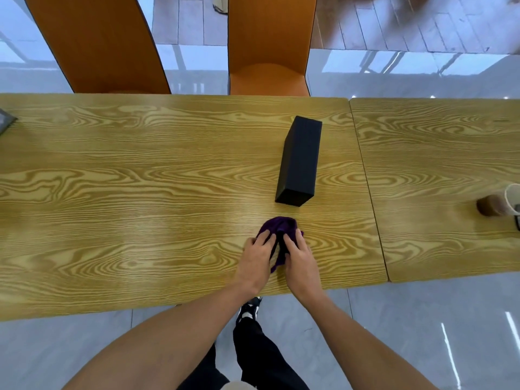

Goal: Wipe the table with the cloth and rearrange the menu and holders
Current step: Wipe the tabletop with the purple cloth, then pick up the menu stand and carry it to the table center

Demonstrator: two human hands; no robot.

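A bunched purple cloth [280,226] lies on the wooden table [140,178] near its front edge. My left hand [257,256] and my right hand [299,256] both rest on it side by side, fingers pressing on the fabric, so its near part is hidden. Just beyond the cloth a black rectangular box-shaped holder [299,161] lies on its side, clear of both hands. At the table's far left edge a dark flat item [6,119], possibly the menu, is only partly in view.
A second table [436,164] adjoins on the right, carrying a paper cup [503,204] lying on its side. Two orange chairs [98,43] [270,46] stand across the table. My legs and shoe [249,308] are on the glossy grey floor below.
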